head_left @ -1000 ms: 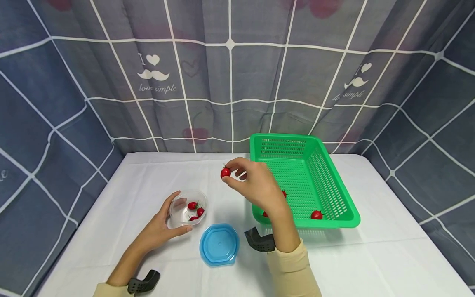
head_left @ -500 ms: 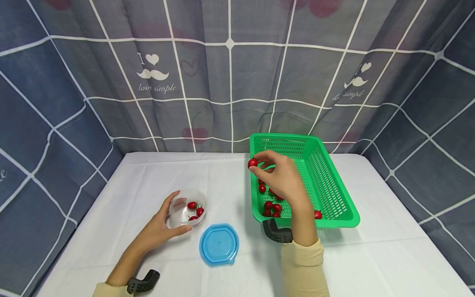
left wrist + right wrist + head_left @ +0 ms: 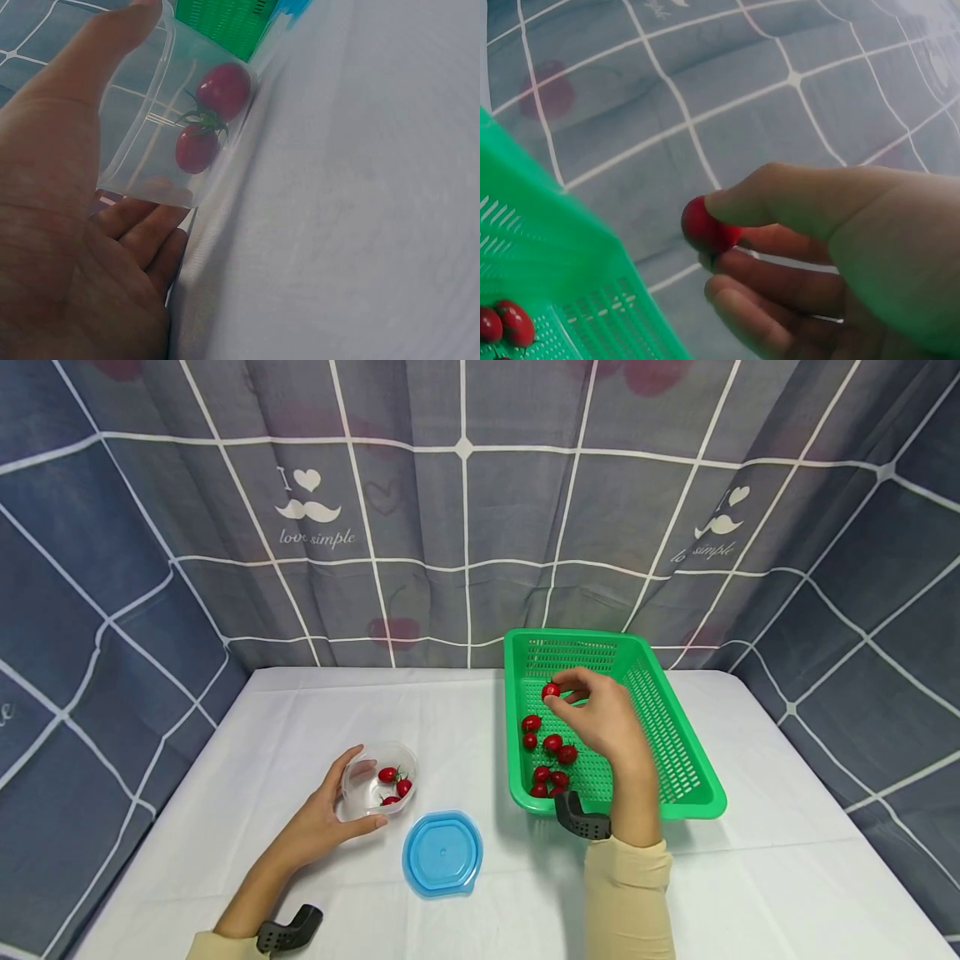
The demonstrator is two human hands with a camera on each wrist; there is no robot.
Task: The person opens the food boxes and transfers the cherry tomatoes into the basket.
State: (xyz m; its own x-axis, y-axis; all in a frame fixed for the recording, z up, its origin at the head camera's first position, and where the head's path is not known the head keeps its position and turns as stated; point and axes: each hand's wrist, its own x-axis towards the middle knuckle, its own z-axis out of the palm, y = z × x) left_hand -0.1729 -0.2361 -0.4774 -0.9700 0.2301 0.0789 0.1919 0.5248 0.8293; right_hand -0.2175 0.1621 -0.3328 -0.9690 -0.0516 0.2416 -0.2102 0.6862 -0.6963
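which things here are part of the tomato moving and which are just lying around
In use: cherry tomato pinched by the right hand; green basket; clear tub held by the left hand.
Lying about: blue lid; white tablecloth.

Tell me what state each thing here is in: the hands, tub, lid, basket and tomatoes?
Clear plastic tub: open, a few tomatoes inside.
Round blue lid: off, flat on the table.
Green plastic basket: holds several tomatoes.
Left hand: grips the tub.
Right hand: pinches a red cherry tomato over the basket.
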